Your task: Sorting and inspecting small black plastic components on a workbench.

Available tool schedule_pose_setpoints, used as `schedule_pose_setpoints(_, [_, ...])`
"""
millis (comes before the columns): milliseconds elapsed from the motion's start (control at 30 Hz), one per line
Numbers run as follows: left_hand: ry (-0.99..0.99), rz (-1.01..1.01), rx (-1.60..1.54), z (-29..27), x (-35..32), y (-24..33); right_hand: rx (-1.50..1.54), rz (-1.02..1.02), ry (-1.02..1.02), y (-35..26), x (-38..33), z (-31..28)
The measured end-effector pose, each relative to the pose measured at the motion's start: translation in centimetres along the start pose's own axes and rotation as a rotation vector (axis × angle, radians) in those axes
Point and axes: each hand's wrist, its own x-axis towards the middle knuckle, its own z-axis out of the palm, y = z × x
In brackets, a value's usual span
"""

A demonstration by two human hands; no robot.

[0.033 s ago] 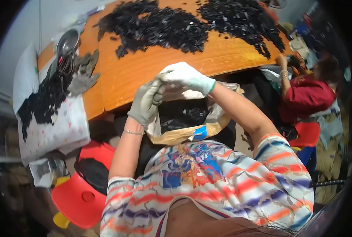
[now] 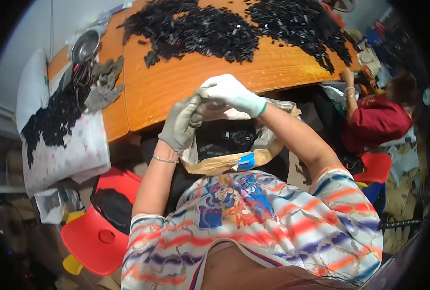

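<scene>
Head view, looking down over the person's striped shirt (image 2: 273, 227). Both hands are gloved and raised together above an open bag (image 2: 224, 145) that sits in the lap, just below the near edge of the orange desk (image 2: 176, 92). The left hand (image 2: 181, 123), in a grey glove, is closed on the bag's pale upper rim at its left side. The right hand (image 2: 227, 92), in a white glove with a green cuff, is closed on the same rim just beside it, the two hands touching. The bag is brown paper with a pale lining and a blue tape patch (image 2: 244, 162) on its near wall; black pieces (image 2: 224, 137) fill its inside.

On the desk, a broad heap of black pieces (image 2: 224, 29) covers the far half. At the left end lie a spare pair of grey gloves (image 2: 104, 84), a metal bowl (image 2: 84, 46) and a white sheet (image 2: 75, 150) bearing a further black heap (image 2: 53, 118). A red stool (image 2: 99, 237) stands at lower left. A second person in a red top (image 2: 377, 123) sits at the right, one hand on the desk edge.
</scene>
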Motion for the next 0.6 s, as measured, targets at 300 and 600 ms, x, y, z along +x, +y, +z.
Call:
schedule_pose_setpoints(300, [-0.033,-0.056,0.003,-1.5,-1.9,-3.4,-0.063,0.123,-0.004,2.9,-0.1,1.1])
schedule_pose_setpoints(600, [-0.137,0.037,-0.246,-1.7,-1.7,-1.9,-0.022,0.026,0.121,1.5,0.2,0.6])
